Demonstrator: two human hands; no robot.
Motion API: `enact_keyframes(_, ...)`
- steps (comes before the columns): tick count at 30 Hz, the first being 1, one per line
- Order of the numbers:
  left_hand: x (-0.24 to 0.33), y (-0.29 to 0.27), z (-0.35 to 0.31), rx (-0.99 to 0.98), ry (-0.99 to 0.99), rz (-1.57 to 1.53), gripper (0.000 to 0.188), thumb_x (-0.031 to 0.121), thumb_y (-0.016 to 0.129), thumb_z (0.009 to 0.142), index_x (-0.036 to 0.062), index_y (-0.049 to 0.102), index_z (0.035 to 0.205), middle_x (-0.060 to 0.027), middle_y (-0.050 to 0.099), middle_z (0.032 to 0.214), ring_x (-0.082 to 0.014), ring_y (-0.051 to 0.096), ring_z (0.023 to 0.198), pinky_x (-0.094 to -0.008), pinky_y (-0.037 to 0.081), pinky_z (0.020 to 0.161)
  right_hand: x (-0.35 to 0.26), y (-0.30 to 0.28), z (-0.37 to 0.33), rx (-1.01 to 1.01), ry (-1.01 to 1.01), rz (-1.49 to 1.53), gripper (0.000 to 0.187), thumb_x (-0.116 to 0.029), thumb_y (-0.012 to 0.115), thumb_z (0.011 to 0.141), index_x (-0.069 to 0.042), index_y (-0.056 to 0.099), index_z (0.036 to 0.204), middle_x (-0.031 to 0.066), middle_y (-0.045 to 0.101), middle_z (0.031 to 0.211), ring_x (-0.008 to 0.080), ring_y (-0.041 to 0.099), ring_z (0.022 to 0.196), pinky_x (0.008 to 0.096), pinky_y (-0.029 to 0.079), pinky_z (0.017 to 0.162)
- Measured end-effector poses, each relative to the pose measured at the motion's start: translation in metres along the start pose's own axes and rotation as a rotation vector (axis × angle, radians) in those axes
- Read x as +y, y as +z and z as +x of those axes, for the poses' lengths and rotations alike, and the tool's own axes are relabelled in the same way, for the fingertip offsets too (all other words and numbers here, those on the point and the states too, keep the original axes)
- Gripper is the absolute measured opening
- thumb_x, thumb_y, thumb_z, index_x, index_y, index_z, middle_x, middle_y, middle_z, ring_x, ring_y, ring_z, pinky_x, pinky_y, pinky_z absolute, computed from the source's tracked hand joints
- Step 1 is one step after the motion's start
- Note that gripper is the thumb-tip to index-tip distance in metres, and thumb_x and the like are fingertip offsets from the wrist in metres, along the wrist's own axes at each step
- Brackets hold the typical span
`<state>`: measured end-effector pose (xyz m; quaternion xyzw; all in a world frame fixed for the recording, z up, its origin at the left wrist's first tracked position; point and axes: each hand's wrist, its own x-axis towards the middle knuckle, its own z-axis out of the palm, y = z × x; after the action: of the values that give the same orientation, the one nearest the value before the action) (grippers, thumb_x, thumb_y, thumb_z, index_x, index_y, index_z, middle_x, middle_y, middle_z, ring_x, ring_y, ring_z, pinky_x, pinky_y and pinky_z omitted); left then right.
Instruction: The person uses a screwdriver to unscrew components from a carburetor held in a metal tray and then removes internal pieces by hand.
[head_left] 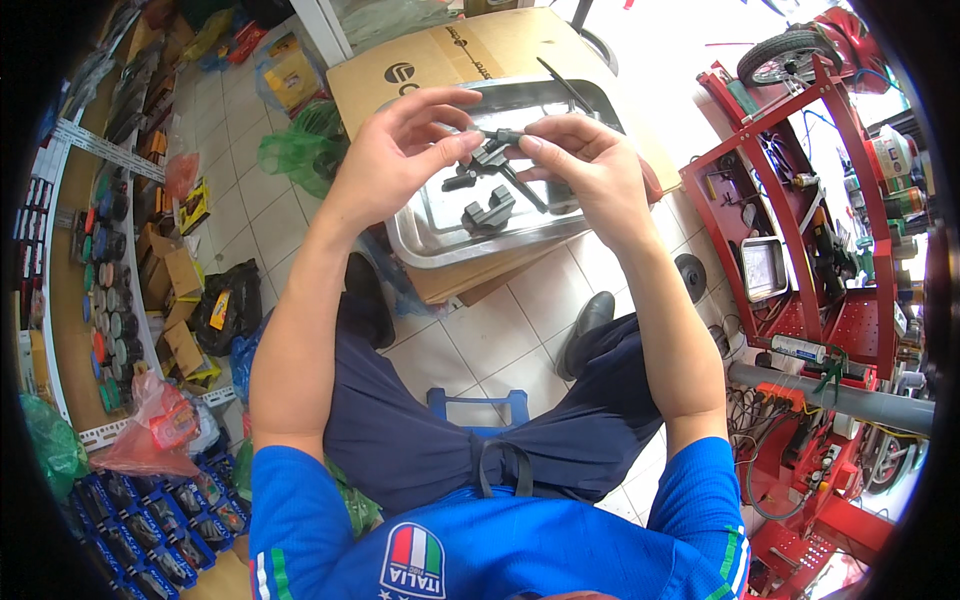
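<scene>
Above a shallow metal tray (405,245), my left hand (405,150) and my right hand (590,170) meet at a small dark part (503,136). The fingertips of my right hand pinch its right end. At its left end, my left thumb and a finger close on it while the other fingers curl loosely. A notched dark grey block (488,212) lies in the tray below. Beside it are a short black cylinder (459,182) and a thin dark bar (526,190). Another slim black rod (565,84) leans over the tray's far rim.
The tray rests on a cardboard box (370,85) before my knees. A blue stool (480,405) shows between my legs. Red tool racks (840,180) stand on the right. Shelves of discs (110,320) and a green plastic bag (300,150) are on the left.
</scene>
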<state>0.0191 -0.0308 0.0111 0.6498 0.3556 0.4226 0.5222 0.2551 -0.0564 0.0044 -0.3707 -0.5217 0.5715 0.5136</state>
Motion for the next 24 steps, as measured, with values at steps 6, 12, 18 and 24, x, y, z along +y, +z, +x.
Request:
enact_keyframes(6,-0.004,0.003,0.002,0.008,-0.028,-0.051,0.031,0.016,0.066,0.101,0.0039,0.064,0.129,-0.0069,0.069,0.097,-0.0127,0.066,0.083,-0.027,0.054,0.078,0.002,0.0,0.0,-0.009,-0.007,-0.009,0.021,-0.008,0.073,0.095,0.006,0.068,0.111,0.0151,0.074,0.105,0.0207,0.074,0.098,0.0318,0.064,0.081)
enact_keyframes(12,-0.006,0.002,0.003,-0.026,-0.05,-0.095,0.028,0.017,0.062,0.104,0.0028,0.065,0.127,-0.0037,0.066,0.085,-0.011,0.063,0.077,-0.0261,0.053,0.074,0.003,0.002,0.0,-0.009,0.0,-0.006,0.022,-0.008,0.073,0.095,0.006,0.068,0.111,0.015,0.074,0.105,0.0212,0.074,0.098,0.0319,0.064,0.08)
enact_keyframes(18,-0.011,-0.004,0.007,-0.039,-0.084,-0.183,0.028,0.02,0.061,0.105,-0.0007,0.067,0.122,-0.0037,0.065,0.085,-0.0113,0.063,0.078,-0.0271,0.054,0.074,0.002,-0.001,0.001,0.001,-0.003,-0.01,0.022,-0.008,0.073,0.095,0.006,0.068,0.112,0.0154,0.074,0.105,0.0216,0.074,0.098,0.0318,0.064,0.081)
enact_keyframes(24,-0.01,-0.003,0.004,-0.024,-0.052,-0.05,0.031,0.022,0.066,0.102,0.0026,0.066,0.127,-0.0072,0.071,0.101,-0.0145,0.068,0.089,-0.0301,0.057,0.083,0.001,0.001,0.0,0.011,-0.001,-0.04,0.022,-0.008,0.073,0.095,0.006,0.068,0.112,0.0153,0.074,0.105,0.0215,0.074,0.097,0.032,0.064,0.08)
